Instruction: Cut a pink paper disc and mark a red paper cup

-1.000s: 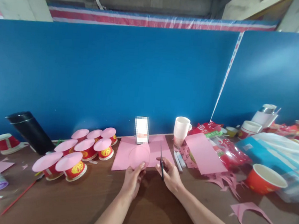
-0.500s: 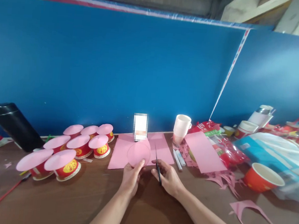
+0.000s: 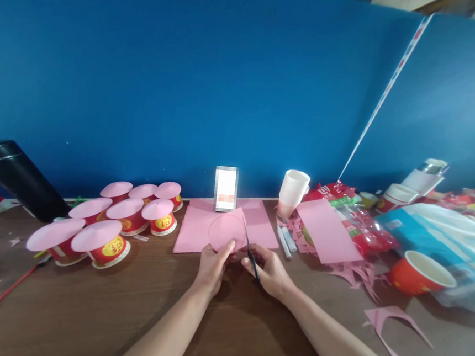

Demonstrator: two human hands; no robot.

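Note:
Between thumb and fingers, my left hand (image 3: 213,265) pinches a pink paper sheet (image 3: 225,233) that has a circle drawn on it. My right hand (image 3: 270,270) is closed around black-handled scissors (image 3: 251,252). Their blades point up and away, along the right edge of the paper. Whether the blades are cutting into it I cannot tell. Behind the held paper lie larger pink sheets (image 3: 191,228), flat on the brown table (image 3: 147,308).
On the left stand several red cups (image 3: 105,250) topped with pink paper cones, beside a black bottle (image 3: 21,181). To the right are stacked white cups (image 3: 293,189), pens (image 3: 285,242), pink scraps (image 3: 390,330), an orange cup (image 3: 420,274) and plastic bags (image 3: 444,240). A blue partition (image 3: 187,85) rises behind.
The scissors have come closer to the held paper, now at its right edge. My right hand has moved nearer my left. The head view has tilted down slightly.

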